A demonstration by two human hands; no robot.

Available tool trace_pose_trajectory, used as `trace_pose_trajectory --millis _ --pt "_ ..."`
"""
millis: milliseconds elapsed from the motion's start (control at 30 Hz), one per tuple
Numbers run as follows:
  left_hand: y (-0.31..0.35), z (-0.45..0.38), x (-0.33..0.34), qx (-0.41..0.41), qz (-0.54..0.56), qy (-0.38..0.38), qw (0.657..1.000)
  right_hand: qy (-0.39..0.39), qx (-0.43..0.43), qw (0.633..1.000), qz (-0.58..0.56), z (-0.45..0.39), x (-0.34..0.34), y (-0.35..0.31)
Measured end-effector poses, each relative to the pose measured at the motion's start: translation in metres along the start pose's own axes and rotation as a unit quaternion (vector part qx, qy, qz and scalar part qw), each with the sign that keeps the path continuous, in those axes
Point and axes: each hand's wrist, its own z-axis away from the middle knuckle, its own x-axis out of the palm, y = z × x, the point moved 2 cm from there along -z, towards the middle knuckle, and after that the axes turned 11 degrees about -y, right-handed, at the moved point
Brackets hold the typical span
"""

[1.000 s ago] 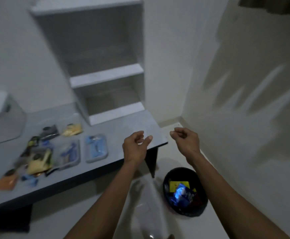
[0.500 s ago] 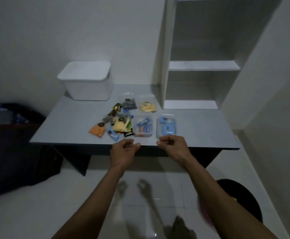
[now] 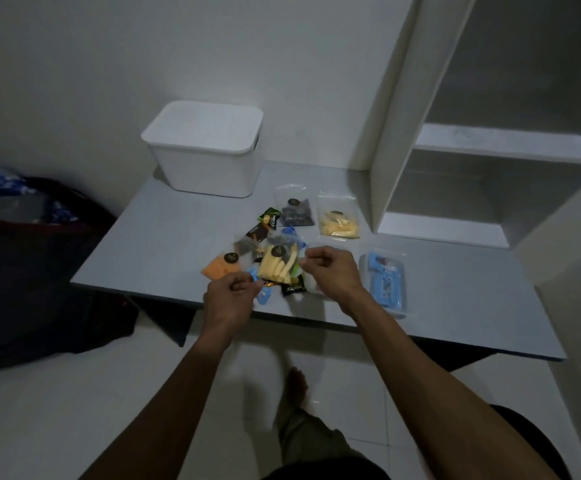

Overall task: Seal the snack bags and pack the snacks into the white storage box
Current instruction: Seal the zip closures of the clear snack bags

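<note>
The white storage box [image 3: 206, 150] stands with its lid on at the back left of the grey table [image 3: 157, 237]. A pile of snacks lies in the middle: a clear bag of yellow sticks [image 3: 277, 268], an orange bag [image 3: 218, 268], and small dark and blue packets. Behind them lie a clear bag of dark snacks [image 3: 294, 213] and a clear bag of yellow snacks [image 3: 339, 223]. My left hand [image 3: 230, 299] is curled at the pile's near left edge. My right hand [image 3: 332, 275] is curled at the stick bag's right corner. Neither hand clearly grips anything.
A clear tray of blue packets [image 3: 386, 282] lies right of my right hand. A white shelf unit [image 3: 490, 147] rises at the table's back right. A dark bag [image 3: 22, 254] sits on the floor to the left, and a black bin [image 3: 528, 441] is at lower right.
The view swung from the table's right end and the bin back to the table. Both hands moved forward from the table's front edge to over the snack pile, still curled.
</note>
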Motion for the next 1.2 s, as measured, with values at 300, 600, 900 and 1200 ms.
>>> trace_pose_trajectory --millis 300,600,900,1200 --pt "0.019 -0.139 0.021 -0.028 -0.125 -0.027 0.991 0.049 0.048 0.995 0.067 -0.143 -0.020 0.015" --pt "0.012 -0.230 0.055 -0.076 -0.199 -0.080 0.974 -0.048 0.116 0.951 0.282 -0.218 -0.013 0.051" --pt "-0.012 -0.269 0.064 -0.094 -0.211 -0.124 0.965 -0.105 0.123 0.896 0.414 -0.244 -0.006 0.061" --pt "0.015 -0.263 0.042 -0.061 -0.074 -0.076 0.992 -0.099 0.070 0.967 0.222 -0.246 -0.016 0.030"
